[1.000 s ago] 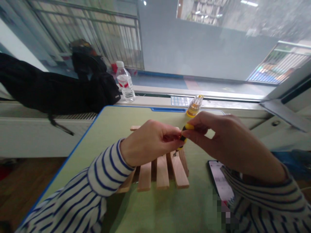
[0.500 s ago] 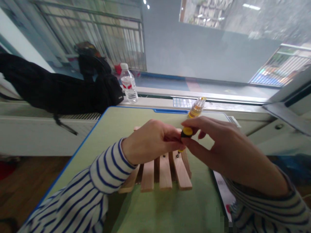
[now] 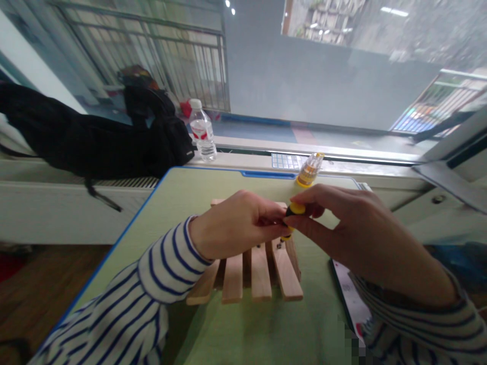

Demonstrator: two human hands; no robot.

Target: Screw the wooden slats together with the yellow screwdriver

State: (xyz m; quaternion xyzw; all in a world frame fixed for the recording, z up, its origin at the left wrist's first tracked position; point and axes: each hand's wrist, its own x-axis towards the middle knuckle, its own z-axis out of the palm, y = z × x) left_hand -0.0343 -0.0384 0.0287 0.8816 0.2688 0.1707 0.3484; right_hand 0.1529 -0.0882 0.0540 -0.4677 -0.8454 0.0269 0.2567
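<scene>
A short yellow-and-black screwdriver [image 3: 296,208] stands tilted over a wooden slatted piece [image 3: 261,276]. My right hand [image 3: 342,220] pinches its handle near the yellow top, thumb below and fingers above. My left hand [image 3: 238,223] closes its fingertips around the lower part of the same handle, and its palm covers the far part of the slats. The tool's tip meets the dark screw [image 3: 280,245] on the rightmost slat. Another dark screw [image 3: 258,246] shows on the slat to its left.
A clear container with a yellow base [image 3: 309,171] stands at the far edge of the green table [image 3: 243,334]. A water bottle [image 3: 203,133] and a black bag [image 3: 114,144] are on the sill behind. A flat dark-edged item [image 3: 348,299], perhaps a phone or tablet, lies under my right forearm.
My right hand has shifted its grip slightly on the screwdriver handle, whose top now leans a little farther right. My left hand stays nearly in place.
</scene>
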